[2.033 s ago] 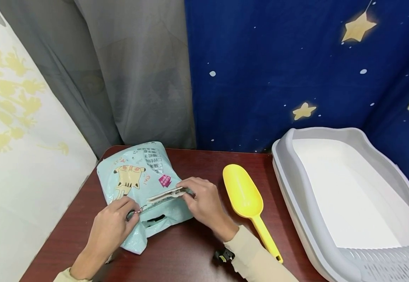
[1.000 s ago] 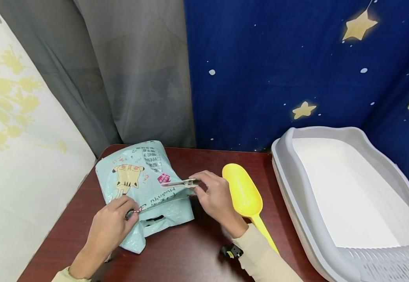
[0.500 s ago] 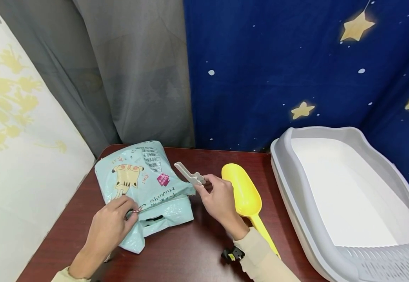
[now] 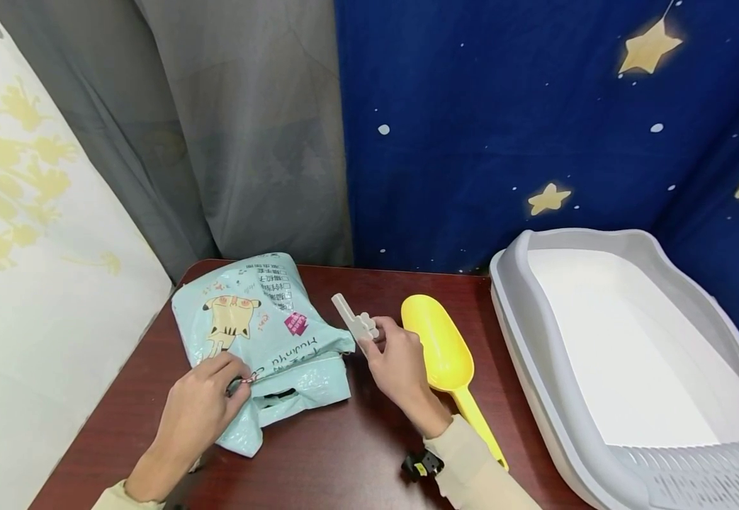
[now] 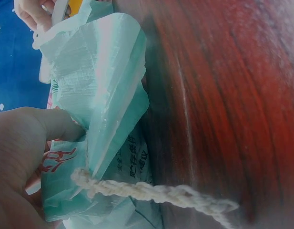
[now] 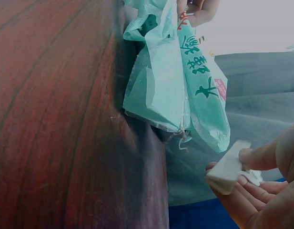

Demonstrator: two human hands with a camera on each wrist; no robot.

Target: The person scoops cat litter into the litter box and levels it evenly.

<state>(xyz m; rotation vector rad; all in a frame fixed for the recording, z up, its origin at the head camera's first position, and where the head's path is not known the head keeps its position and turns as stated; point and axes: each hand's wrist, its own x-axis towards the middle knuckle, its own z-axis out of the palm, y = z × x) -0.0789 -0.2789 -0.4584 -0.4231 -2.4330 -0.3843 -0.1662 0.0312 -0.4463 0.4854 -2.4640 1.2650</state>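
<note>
Turquoise plastic bag (image 4: pixel 273 333) lay left on table (image 4: pixel 318 460) | left hand (image 4: pixel 206 400) pinched its near fold | right hand (image 4: pixel 397 365) pinched white clip (image 4: pixel 358 324) just beside bag's right corner | judged: slack film wanted steady left pinch

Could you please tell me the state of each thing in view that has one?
Cat-print bag: lying down, top end creased; whether sealed, unclear.
Braided cord: extending past the bag's edge.
Pale clip: held, not clamped on the bag.
Yellow scoop: lying bowl up.
Grey litter tray: upright, open-topped.
Left hand: gripping the bag.
Right hand: pinching the clip.
</note>
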